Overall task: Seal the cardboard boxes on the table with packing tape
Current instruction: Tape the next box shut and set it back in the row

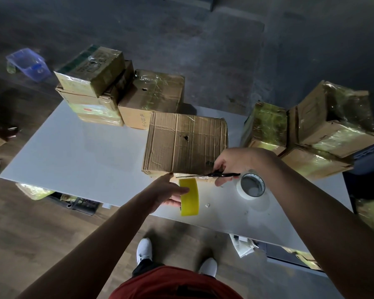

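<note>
A worn brown cardboard box [186, 141] stands in the middle of the white table [73, 156], near its front edge. My left hand [166, 190] holds a yellow roll of packing tape [189, 197] just below the box's front edge. My right hand [233, 162] grips black scissors [209, 175], with the blades lying level along the box's lower front edge, right above the yellow roll. A second, clear tape roll [252, 186] lies flat on the table under my right wrist.
Taped boxes are stacked at the back left [91, 83] and back middle [153, 98]. More taped boxes sit at the right [266, 126] [333, 121]. A blue plastic bin [28, 63] lies on the dark floor. Small scraps [207, 205] lie on the table.
</note>
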Motion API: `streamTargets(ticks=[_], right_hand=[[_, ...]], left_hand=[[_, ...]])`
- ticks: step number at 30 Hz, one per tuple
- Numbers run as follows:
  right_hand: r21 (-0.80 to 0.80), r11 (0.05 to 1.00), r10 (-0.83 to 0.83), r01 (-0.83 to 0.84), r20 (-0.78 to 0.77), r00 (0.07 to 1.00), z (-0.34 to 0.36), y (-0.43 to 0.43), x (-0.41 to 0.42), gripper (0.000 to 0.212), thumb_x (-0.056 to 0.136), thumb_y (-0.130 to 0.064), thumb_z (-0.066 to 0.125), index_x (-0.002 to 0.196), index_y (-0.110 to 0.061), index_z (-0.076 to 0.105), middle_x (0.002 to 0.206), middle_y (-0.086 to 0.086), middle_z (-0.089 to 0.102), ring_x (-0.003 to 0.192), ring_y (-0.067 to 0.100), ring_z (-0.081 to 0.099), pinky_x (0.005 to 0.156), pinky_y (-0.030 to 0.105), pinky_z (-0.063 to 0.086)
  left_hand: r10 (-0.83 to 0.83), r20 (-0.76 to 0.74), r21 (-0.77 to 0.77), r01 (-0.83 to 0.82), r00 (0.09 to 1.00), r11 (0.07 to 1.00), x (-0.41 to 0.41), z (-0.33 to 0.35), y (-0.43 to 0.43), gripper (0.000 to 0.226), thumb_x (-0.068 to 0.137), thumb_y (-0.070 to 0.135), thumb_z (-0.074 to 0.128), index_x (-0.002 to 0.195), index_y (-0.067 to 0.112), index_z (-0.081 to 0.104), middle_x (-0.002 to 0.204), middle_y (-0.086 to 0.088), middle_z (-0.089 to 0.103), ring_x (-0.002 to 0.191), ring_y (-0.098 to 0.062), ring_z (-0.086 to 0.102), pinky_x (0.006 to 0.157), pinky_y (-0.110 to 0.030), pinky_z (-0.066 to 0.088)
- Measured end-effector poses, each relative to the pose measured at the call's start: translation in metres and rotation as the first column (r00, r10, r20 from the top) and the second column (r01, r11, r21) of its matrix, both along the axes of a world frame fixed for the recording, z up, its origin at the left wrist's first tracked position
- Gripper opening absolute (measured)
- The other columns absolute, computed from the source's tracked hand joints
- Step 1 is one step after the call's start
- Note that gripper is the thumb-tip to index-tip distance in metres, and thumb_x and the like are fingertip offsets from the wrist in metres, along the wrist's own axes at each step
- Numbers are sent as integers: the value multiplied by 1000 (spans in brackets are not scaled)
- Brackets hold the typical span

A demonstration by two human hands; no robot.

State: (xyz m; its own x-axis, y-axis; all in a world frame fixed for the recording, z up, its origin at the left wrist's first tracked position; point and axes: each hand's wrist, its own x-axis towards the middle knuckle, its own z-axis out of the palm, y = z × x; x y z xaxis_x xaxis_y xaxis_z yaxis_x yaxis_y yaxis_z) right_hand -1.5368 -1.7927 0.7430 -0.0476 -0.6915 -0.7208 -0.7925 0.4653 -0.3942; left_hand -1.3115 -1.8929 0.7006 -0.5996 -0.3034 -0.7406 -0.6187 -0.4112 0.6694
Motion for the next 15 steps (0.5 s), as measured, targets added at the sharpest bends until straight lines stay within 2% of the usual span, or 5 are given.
streamTargets(ticks=[4, 8, 11, 13, 15], right_hand=[[-13, 999, -34, 34, -11, 999, 4, 1, 2, 27, 69, -50, 76, 86, -30, 71, 69, -4, 71, 49, 2, 55, 42, 12, 39], [-15, 999, -44, 44, -24, 999, 7, 4, 2, 25, 70, -46, 79, 87, -31, 69, 72, -3, 72, 53, 3, 59, 47, 15, 43], [-26, 999, -35, 34, -31, 999, 8, 6, 2, 23, 70, -42, 81, 85, -31, 68, 68, -5, 71, 52, 5, 60, 48, 17, 43], [-39, 999, -35, 34, -28, 999, 8, 6, 3, 22, 70, -38, 82, 84, -29, 67, 64, -5, 70, 49, 5, 59, 47, 18, 43], [-32, 999, -30, 29, -31, 999, 9, 7, 4, 23, 70, -37, 83, 83, -27, 66, 61, -6, 69, 47, 5, 58, 48, 19, 44]], left_hand=[[-3, -5, 6, 3, 1000, 1000, 0, 0, -2, 85, 83, 3, 72, 151, 11, 22, 129, -18, 57, 99, -33, 67, 85, -44, 57], [-6, -14, 23, 6, 1000, 1000, -1, 0, -3, 87, 82, 2, 72, 152, 12, 21, 129, -18, 58, 94, -30, 68, 78, -40, 59], [-2, -19, 30, 3, 1000, 1000, -2, 0, -5, 88, 82, 2, 73, 152, 12, 21, 118, -14, 61, 85, -24, 70, 68, -34, 61], [-9, -18, 25, 9, 1000, 1000, -2, 1, -6, 90, 82, 2, 73, 153, 13, 20, 113, -12, 61, 83, -23, 70, 67, -34, 61], [-53, -22, -1, 53, 998, 999, -2, 4, -5, 96, 82, 1, 73, 154, 17, 11, 107, -11, 64, 82, -23, 71, 64, -33, 60]])
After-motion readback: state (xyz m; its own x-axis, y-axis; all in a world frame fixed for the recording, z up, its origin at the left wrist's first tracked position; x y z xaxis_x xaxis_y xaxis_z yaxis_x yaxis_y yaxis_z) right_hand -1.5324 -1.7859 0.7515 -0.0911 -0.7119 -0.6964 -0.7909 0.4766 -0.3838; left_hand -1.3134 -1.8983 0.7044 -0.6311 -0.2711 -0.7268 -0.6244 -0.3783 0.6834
